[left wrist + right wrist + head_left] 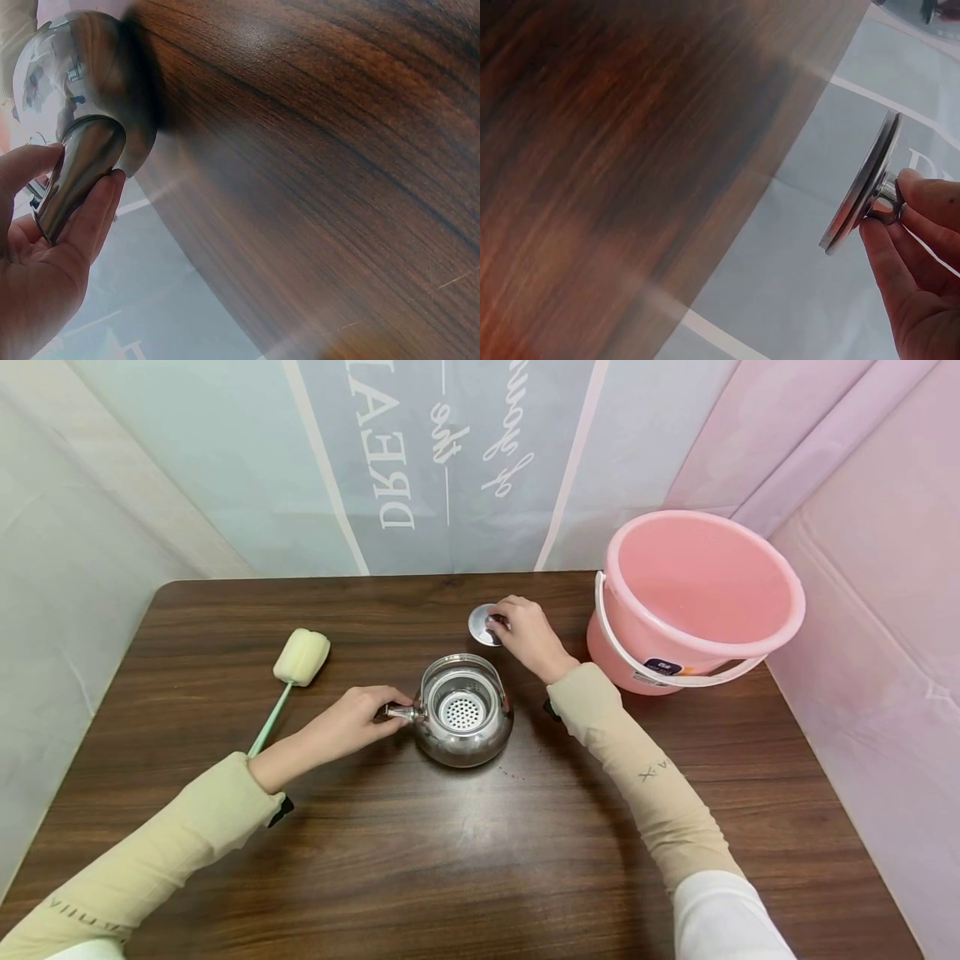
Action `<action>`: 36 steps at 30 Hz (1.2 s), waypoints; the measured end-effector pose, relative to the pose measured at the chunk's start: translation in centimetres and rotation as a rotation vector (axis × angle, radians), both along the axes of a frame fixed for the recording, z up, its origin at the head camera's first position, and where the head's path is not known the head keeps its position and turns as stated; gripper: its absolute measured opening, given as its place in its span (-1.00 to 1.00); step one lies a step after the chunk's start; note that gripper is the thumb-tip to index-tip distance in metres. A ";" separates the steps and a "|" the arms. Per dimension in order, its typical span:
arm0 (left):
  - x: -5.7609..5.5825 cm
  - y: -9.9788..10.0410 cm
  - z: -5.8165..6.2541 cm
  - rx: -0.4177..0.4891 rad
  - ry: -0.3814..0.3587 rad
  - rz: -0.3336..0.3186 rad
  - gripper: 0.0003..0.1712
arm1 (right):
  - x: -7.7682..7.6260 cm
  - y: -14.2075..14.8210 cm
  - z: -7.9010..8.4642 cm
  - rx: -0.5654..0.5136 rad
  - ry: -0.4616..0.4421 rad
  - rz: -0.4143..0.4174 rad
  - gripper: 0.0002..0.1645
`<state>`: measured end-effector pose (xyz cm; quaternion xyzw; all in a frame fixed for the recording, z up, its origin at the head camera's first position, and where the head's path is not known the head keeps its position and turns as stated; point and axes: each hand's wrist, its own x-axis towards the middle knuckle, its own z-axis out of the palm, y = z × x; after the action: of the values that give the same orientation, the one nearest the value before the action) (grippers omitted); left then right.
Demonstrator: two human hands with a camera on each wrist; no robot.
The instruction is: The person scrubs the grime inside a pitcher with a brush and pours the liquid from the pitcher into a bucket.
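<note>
A shiny stainless steel teapot (463, 752) stands lidless on the wooden table, a perforated strainer (461, 711) showing inside its mouth. Its arched handle (461, 658) loops along the far side of the rim. My left hand (352, 722) pinches the teapot's spout (82, 169) between thumb and fingers, on the pot's left. Beyond the pot and slightly right, my right hand (528, 633) holds the round metal lid (481, 625) by its small knob (887, 198). In the right wrist view the lid is tilted on edge, apart from the tabletop.
At the right back stands a large pink bucket (705, 585) with a white handle (645, 668) hanging down its front. A sponge brush (302, 657) with a green stick lies on the left, partly behind my left forearm. Printed cloth walls (465, 543) border the table (465, 877).
</note>
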<state>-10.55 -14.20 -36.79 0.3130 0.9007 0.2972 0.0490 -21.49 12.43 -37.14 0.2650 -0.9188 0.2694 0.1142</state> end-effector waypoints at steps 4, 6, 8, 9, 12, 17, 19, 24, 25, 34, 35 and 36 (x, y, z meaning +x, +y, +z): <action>0.0 0.0 0.0 -0.003 -0.003 0.001 -0.79 | -0.2 -0.2 -0.2 0.010 -0.018 -0.004 -0.80; 0.0 0.0 0.0 -0.004 -0.005 0.002 -0.79 | -0.3 -0.3 -0.3 0.013 -0.034 -0.005 -0.79; 0.0 0.0 0.0 -0.006 -0.008 0.002 -0.78 | -0.3 -0.4 -0.4 0.014 -0.051 -0.007 -0.78; 0.0 0.0 0.0 -0.006 -0.008 0.002 -0.78 | -0.4 -0.4 -0.4 0.014 -0.060 -0.008 -0.78; 0.0 0.0 0.0 -0.008 -0.008 0.001 -0.78 | -0.4 -0.5 -0.6 0.018 -0.083 -0.016 -0.77; 0.0 -0.1 -0.1 -0.007 -0.006 0.000 -0.78 | -0.7 -0.7 -0.9 0.029 -0.113 -0.023 -0.75; 0.0 0.0 -0.1 -0.006 -0.007 -0.001 -0.78 | -0.8 -0.7 -1.1 0.031 -0.128 -0.025 -0.75; 0.0 0.0 -0.1 -0.005 -0.015 0.001 -0.78 | -1.2 -0.8 -1.5 0.048 -0.161 -0.032 -0.75; 0.0 0.0 0.0 -0.006 -0.016 0.002 -0.78 | -1.2 -0.8 -1.6 0.054 -0.164 -0.034 -0.75; 0.0 0.0 -0.2 -0.004 0.009 -0.003 -0.78 | -1.4 -0.8 -2.1 0.066 -0.165 -0.039 -0.76; 0.0 0.0 -0.2 -0.003 0.009 -0.002 -0.78 | -1.4 -0.8 -2.1 0.067 -0.168 -0.041 -0.76; 0.0 0.0 -0.1 -0.003 0.008 -0.001 -0.78 | -1.4 -0.7 -2.2 0.070 -0.173 -0.042 -0.76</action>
<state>-10.51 -14.16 -36.92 0.3147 0.9011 0.2947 0.0460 -22.93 11.69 -39.31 0.2251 -0.9394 0.2566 0.0310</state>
